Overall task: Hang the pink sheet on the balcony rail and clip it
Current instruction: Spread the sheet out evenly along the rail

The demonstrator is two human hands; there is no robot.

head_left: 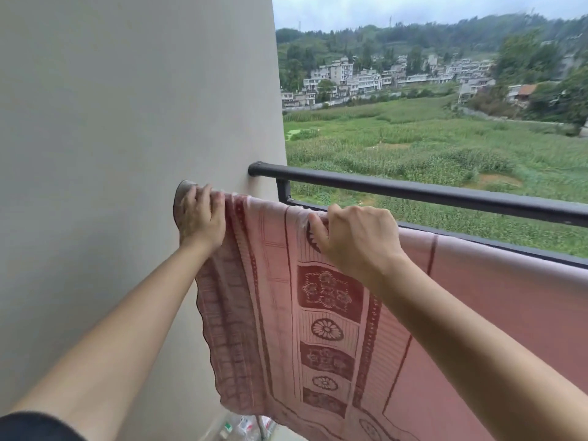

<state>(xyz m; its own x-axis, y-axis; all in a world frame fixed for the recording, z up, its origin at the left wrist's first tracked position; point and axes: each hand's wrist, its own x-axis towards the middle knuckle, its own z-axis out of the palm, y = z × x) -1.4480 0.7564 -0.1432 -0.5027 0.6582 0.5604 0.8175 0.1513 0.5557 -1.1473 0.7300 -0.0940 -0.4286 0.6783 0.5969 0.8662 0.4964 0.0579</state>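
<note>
The pink sheet (321, 316), printed with dark red flower panels, hangs draped over an inner rail that it mostly hides. That rail ends in a round wall mount (182, 190). My left hand (201, 218) grips the sheet's bunched left edge right beside the mount. My right hand (358, 238) pinches the sheet's top fold a little further right. The sheet runs on to the right along the rail. No clip is in view.
A black balcony rail (413, 190) runs just beyond and above the sheet, from the grey wall (127, 106) toward the right. Fields and houses lie far below. Some plastic bags (248, 428) lie on the floor under the sheet.
</note>
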